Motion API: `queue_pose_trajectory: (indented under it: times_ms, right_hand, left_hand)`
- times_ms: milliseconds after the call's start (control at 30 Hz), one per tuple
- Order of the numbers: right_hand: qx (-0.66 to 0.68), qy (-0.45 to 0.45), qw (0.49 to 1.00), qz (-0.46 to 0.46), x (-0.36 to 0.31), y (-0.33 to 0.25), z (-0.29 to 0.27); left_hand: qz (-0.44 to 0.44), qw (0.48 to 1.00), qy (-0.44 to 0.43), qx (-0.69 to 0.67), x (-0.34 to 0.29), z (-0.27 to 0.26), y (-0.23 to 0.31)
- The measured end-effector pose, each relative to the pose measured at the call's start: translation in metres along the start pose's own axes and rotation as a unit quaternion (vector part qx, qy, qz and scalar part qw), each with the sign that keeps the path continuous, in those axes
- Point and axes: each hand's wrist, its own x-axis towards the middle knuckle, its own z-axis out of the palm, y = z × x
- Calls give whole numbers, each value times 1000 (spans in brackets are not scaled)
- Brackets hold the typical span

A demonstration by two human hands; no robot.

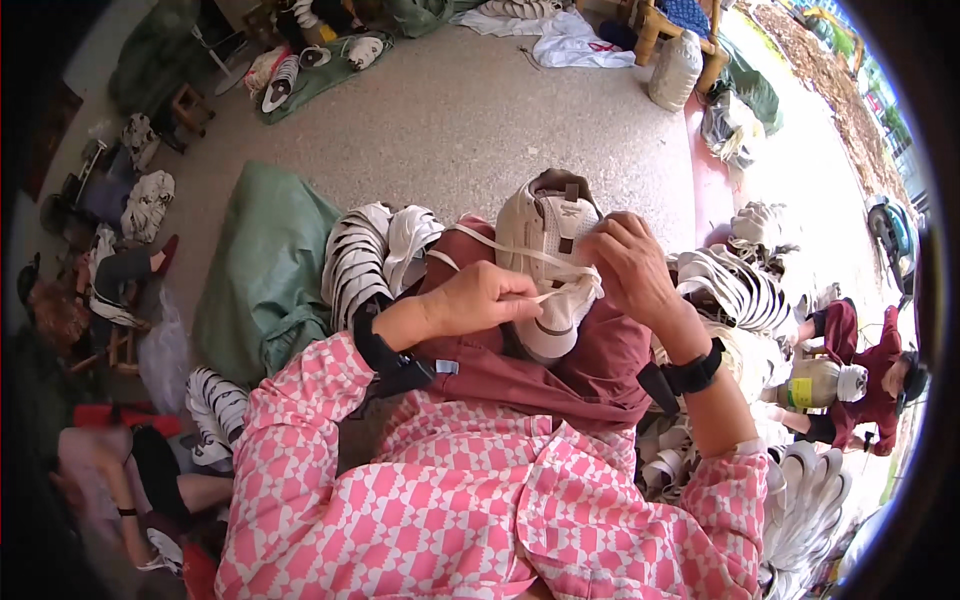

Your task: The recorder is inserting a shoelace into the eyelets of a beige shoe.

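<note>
A beige and white sneaker [520,232] rests on my lap between my thighs, its toe pointing toward me and its heel away. Pale shoelace [470,236] crosses its upper, and a loose length trails off to the left. My left hand [478,300] is closed, thumb and forefinger pinching the lace just left of the toe. Over the shoe's right side my right hand [632,262] has its fingers curled in at the lacing. They appear to grip the lace there, though their tips are partly hidden.
Stacked shoe uppers [355,262] stand left of my knee beside a green sack [262,255]. More piled uppers [735,285] lie on the right. Other people sit at both sides. A plastic jug [676,72] stands at the back right, near a bamboo chair [652,28].
</note>
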Motion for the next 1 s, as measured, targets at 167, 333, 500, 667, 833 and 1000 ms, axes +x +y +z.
queue_pose_trajectory:
  times_ms: [167, 333, 500, 667, 833, 1000]
  right_hand:
    - [54, -37, 998, 0, 11, 7, 6]
    - [35, -99, 994, -18, 20, 4, 1]
    - [70, -113, 991, -27, 22, 5, -4]
    - [54, -136, 989, -19, 27, 5, -1]
    - [3, -166, 986, 19, 30, -4, 6]
    - [50, -136, 989, 40, 26, 1, 18]
  left_hand:
    - [-28, 997, 71, 2, 20, -50, 20]
    - [79, 966, 119, 214, 41, -75, 18]
    - [114, 950, 113, 266, 50, -60, 18]
    - [103, 968, 37, 224, 61, -50, 17]
    - [40, 952, 90, 291, 56, -13, 7]
    - [28, 934, 208, 289, 45, 21, 1]
